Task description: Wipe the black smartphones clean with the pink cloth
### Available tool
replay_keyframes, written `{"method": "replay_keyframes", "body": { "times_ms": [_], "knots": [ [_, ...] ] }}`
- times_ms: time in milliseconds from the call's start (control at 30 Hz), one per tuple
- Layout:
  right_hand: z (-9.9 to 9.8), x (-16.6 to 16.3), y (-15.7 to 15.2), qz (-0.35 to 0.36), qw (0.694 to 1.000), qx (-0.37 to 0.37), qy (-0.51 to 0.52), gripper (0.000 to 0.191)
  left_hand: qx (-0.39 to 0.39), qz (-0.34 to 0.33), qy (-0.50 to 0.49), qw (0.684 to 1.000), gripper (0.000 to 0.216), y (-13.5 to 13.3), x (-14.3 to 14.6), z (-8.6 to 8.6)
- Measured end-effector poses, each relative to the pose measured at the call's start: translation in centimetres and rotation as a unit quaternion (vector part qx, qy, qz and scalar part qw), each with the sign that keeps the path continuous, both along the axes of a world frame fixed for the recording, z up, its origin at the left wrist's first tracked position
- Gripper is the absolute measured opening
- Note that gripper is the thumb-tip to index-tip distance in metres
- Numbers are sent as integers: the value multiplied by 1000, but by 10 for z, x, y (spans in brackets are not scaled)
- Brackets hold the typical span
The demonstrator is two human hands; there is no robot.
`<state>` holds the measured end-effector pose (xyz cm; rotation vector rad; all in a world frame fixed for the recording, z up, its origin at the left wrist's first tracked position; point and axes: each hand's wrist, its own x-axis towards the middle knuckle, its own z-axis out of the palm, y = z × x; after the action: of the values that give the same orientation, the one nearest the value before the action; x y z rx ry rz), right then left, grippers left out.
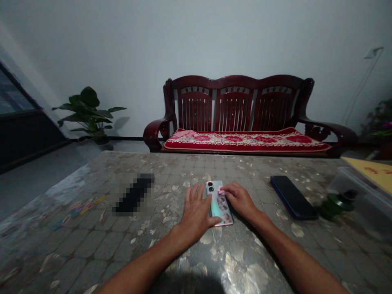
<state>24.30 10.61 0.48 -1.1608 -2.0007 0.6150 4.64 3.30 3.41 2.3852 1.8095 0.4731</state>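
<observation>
A phone [217,208] with a shiny pale green and pink back lies face down on the table, its dark camera rings at the far end. Small pictures show along the right side of its back. My left hand [196,208] rests at the phone's left side, fingers spread, with the thumb across the near end. Above the phone's right edge, my right hand [240,199] pinches a small piece of pink cloth [221,190] against the back, close to the cameras. Part of the cloth is hidden by the fingertips.
Right of my hands lies a dark phone [292,197], beside a green bottle [335,204] and a clear plastic box [361,200]. Leftward are a blurred-out black object [134,195] and several coloured clips [84,209]. A wooden bench [235,110] stands beyond the patterned table [171,167].
</observation>
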Motion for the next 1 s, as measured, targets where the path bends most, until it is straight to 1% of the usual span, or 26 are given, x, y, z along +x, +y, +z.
{"method": "replay_keyframes", "body": {
  "times_ms": [167,300,467,567,767,933,1000],
  "knots": [
    [0,3,1,9,1000,-17,15,23,6,-8,3,1000,68,3,-2,-4],
    [6,7,9,39,999,-28,-22,24,10,-17,9,1000,70,4,-1,-5],
    [15,2,25,44,994,6,-104,26,10,-20,20,1000,75,4,0,-4],
    [18,-6,25,47,988,19,-146,24,22,-23,15,999,75,5,0,-5],
    [27,-11,16,120,970,58,-205,23,13,-26,48,998,81,6,1,-9],
    [28,-18,31,74,970,75,-218,23,10,-33,61,998,81,5,1,-6],
    [28,-21,34,69,970,73,-222,21,10,-33,62,997,80,4,0,-5]
  ]
}}
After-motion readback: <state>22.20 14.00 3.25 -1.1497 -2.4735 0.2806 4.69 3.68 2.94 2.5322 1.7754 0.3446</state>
